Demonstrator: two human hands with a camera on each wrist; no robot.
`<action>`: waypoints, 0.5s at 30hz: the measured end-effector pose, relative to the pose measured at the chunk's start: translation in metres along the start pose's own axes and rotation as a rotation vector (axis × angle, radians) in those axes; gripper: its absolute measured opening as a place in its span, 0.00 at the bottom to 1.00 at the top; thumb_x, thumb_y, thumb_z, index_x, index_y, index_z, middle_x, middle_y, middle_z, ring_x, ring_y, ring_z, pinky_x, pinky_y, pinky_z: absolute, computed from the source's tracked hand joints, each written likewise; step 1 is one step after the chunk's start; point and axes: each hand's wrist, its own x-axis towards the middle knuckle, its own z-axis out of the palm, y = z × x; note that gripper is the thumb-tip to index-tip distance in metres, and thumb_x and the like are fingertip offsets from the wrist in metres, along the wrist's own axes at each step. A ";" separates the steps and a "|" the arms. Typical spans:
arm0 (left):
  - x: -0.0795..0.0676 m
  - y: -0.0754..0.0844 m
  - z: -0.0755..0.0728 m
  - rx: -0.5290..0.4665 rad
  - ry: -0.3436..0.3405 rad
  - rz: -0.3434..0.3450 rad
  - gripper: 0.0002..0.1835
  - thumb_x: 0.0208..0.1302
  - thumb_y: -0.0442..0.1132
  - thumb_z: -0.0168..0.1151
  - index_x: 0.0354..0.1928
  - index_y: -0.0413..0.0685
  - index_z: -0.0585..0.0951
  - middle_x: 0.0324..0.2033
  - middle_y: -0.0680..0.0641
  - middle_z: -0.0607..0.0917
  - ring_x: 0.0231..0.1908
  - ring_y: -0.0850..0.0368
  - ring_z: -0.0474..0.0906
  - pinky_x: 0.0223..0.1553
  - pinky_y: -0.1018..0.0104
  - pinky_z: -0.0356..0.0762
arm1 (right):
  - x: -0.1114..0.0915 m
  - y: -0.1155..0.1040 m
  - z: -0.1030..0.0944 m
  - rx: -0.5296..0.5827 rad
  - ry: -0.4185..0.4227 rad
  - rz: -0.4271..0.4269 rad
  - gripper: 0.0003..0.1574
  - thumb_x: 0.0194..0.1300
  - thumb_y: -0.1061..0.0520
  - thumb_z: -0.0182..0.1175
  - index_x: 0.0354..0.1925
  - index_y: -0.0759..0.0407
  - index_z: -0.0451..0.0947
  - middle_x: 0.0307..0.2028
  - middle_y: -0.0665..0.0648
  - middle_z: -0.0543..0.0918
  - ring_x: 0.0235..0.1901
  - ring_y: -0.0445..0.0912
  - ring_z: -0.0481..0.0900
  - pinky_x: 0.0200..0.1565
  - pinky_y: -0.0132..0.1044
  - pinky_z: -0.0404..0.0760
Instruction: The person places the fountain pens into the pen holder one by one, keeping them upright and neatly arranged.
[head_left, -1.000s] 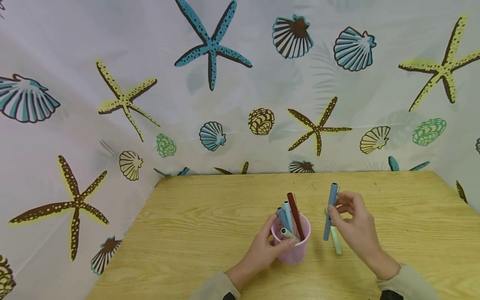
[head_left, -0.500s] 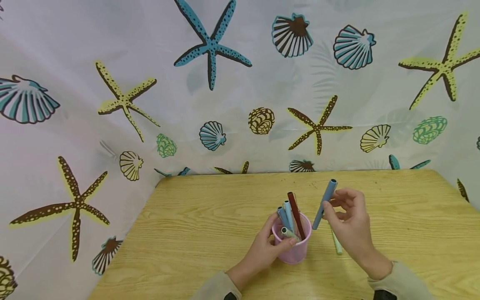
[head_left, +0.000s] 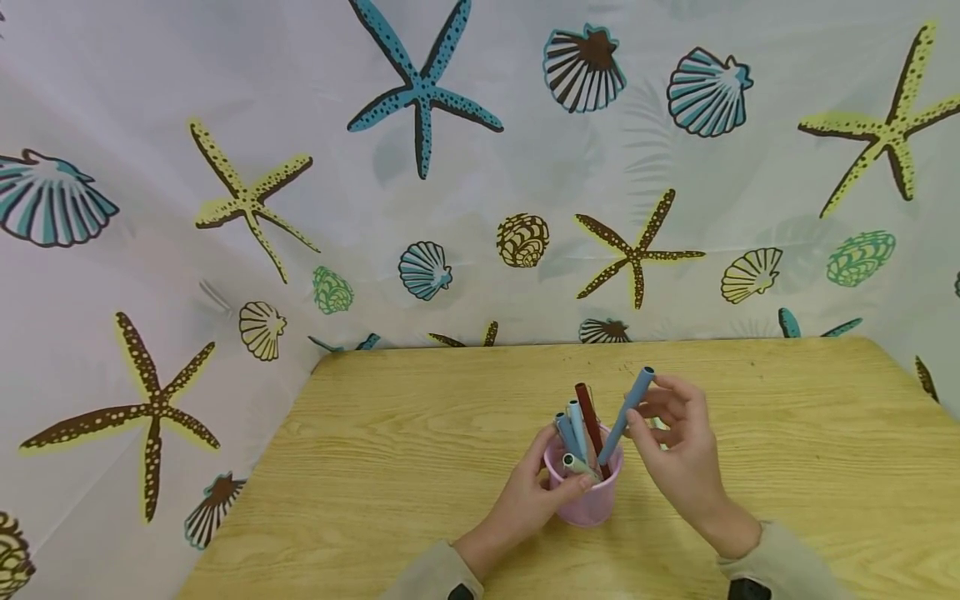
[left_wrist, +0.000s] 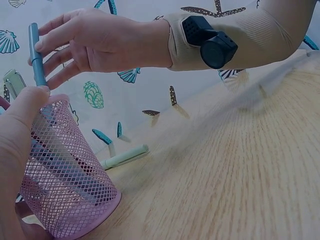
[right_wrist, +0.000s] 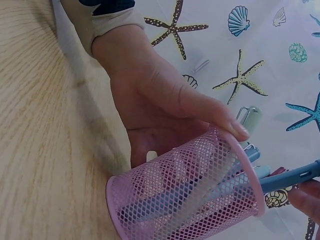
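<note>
A pink mesh pen cup (head_left: 589,505) stands on the table, and my left hand (head_left: 525,496) grips it from the left with the thumb at the rim. Inside lean a dark red pen (head_left: 587,408), a light blue pen (head_left: 577,425), a blue pen (head_left: 564,432) and a pale green pen (head_left: 573,463). My right hand (head_left: 678,450) pinches another blue pen (head_left: 628,412) between thumb and fingers. This pen is tilted, its lower end inside the cup's rim at the right. In the right wrist view its shaft (right_wrist: 290,177) crosses the rim.
Another pale green pen (left_wrist: 127,156) lies on the wooden table (head_left: 420,450) beside the cup, mostly hidden behind my right hand in the head view. A white curtain (head_left: 480,167) printed with starfish and shells hangs behind the table and along its sides.
My right hand has moved left with the blue pen, tilting it from near upright and bringing its lower end into the cup. My left hand and the cup have stayed put.
</note>
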 end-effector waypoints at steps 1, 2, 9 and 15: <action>0.000 0.000 0.000 -0.002 -0.001 0.003 0.34 0.61 0.44 0.63 0.66 0.69 0.60 0.61 0.54 0.68 0.61 0.53 0.64 0.54 0.54 0.70 | 0.000 -0.002 0.001 -0.016 -0.007 0.005 0.34 0.46 0.88 0.53 0.53 0.83 0.56 0.35 0.71 0.76 0.35 0.43 0.80 0.28 0.28 0.79; 0.000 -0.001 0.000 0.000 0.000 0.003 0.34 0.61 0.44 0.63 0.66 0.69 0.60 0.61 0.54 0.68 0.61 0.53 0.64 0.54 0.54 0.69 | -0.001 -0.003 0.002 -0.029 -0.013 0.010 0.35 0.45 0.88 0.53 0.53 0.83 0.56 0.35 0.71 0.76 0.35 0.42 0.80 0.29 0.27 0.79; -0.002 0.000 0.001 0.014 0.004 -0.029 0.34 0.61 0.46 0.63 0.66 0.70 0.59 0.62 0.53 0.67 0.61 0.52 0.64 0.54 0.54 0.69 | -0.013 0.006 0.003 -0.132 -0.097 0.010 0.43 0.42 0.86 0.59 0.57 0.78 0.57 0.37 0.67 0.78 0.37 0.45 0.80 0.34 0.29 0.80; -0.002 0.010 0.001 -0.015 -0.007 -0.009 0.34 0.62 0.42 0.62 0.67 0.64 0.59 0.62 0.50 0.67 0.62 0.49 0.63 0.54 0.52 0.69 | -0.022 0.020 -0.001 -0.166 -0.184 0.062 0.43 0.49 0.80 0.62 0.62 0.72 0.56 0.37 0.61 0.78 0.38 0.48 0.79 0.38 0.34 0.80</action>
